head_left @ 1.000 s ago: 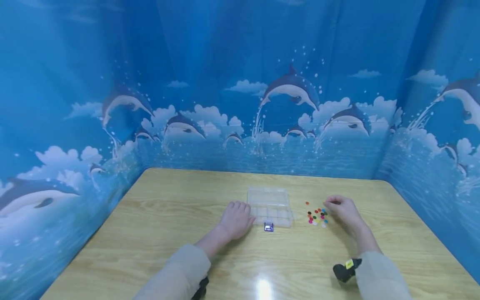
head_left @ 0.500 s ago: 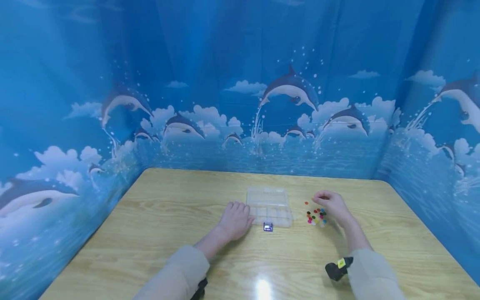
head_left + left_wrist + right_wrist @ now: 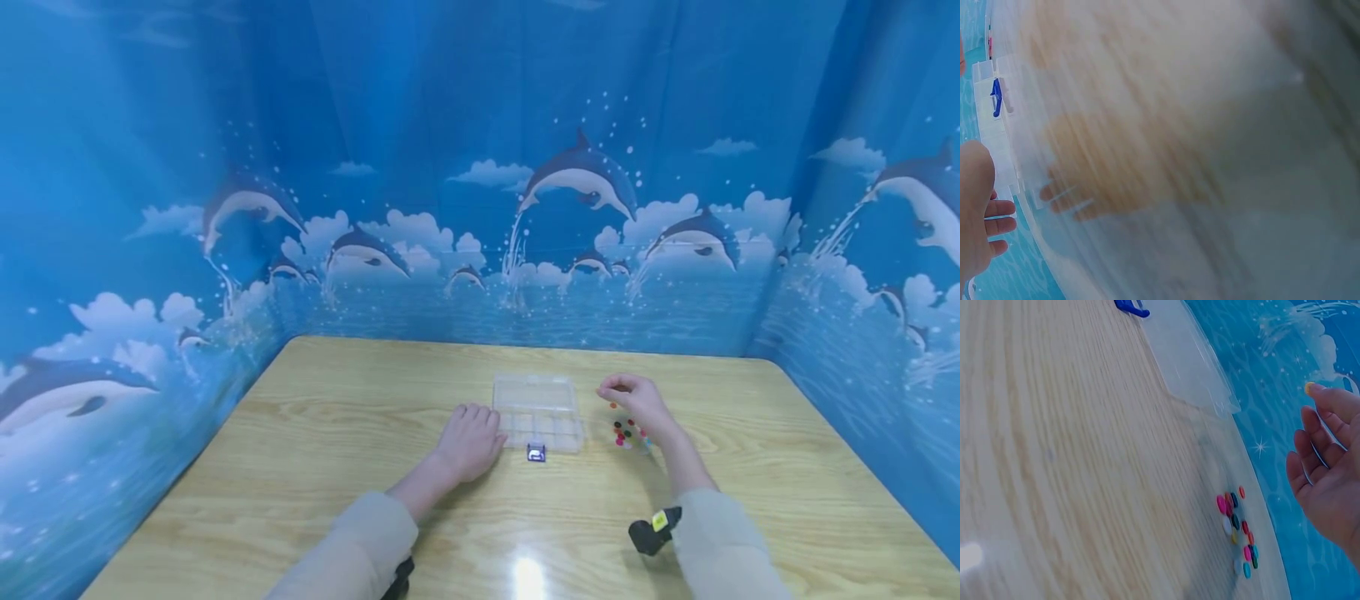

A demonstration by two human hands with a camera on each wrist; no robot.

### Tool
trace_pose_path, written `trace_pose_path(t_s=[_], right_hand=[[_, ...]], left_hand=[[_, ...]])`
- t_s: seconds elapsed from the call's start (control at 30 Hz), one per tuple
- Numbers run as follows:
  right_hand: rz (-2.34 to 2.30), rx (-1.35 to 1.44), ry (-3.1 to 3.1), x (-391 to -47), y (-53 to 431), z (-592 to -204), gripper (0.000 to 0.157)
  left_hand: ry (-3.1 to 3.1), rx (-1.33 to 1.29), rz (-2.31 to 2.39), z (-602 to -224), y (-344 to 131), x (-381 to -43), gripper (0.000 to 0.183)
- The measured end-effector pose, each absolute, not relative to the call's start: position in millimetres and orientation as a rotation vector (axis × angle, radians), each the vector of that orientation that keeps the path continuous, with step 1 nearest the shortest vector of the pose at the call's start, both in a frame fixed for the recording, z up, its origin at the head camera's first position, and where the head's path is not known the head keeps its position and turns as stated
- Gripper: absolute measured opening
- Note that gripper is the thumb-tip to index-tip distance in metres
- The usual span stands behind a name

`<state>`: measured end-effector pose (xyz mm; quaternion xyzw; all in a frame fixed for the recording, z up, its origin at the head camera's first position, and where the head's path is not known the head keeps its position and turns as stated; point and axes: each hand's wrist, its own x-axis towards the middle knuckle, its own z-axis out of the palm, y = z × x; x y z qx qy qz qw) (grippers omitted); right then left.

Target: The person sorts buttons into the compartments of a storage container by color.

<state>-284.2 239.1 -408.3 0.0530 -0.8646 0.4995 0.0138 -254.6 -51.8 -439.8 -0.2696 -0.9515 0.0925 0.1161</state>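
A clear plastic compartment box (image 3: 540, 422) stands with its lid laid back; a blue-purple clasp (image 3: 536, 452) sits at its near edge. My left hand (image 3: 468, 442) rests at the box's left side, thumb over the near left corner and fingers loosely extended (image 3: 1000, 225). To the right of the box, my right hand (image 3: 637, 404) is above the table and pinches a small yellow button-like disc (image 3: 1309, 388) between thumb and index finger. Its other fingers are slightly bent. Below it lies a loose group of small coloured discs (image 3: 1235, 520), among them pink, red, dark green, white and blue.
The wooden table (image 3: 337, 467) ends at the back against a blue dolphin-printed curtain (image 3: 420, 275), which also encloses both sides. One orange disc (image 3: 613, 405) lies apart, behind the group. A black wrist camera (image 3: 651, 533) juts from the right sleeve.
My right hand has moved left from beside the discs, over them and toward the box, with the yellow disc pinched. My left hand and the box have stayed in place.
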Motion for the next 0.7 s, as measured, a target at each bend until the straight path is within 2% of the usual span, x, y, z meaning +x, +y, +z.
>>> trace_pose_path(t_s=[0.7], right_hand=[[1.588,0.311,-2.623,-296,192,-412,0.019]], left_hand=[[-2.764,-0.813,0.262,-439,-52,-254,0.035]])
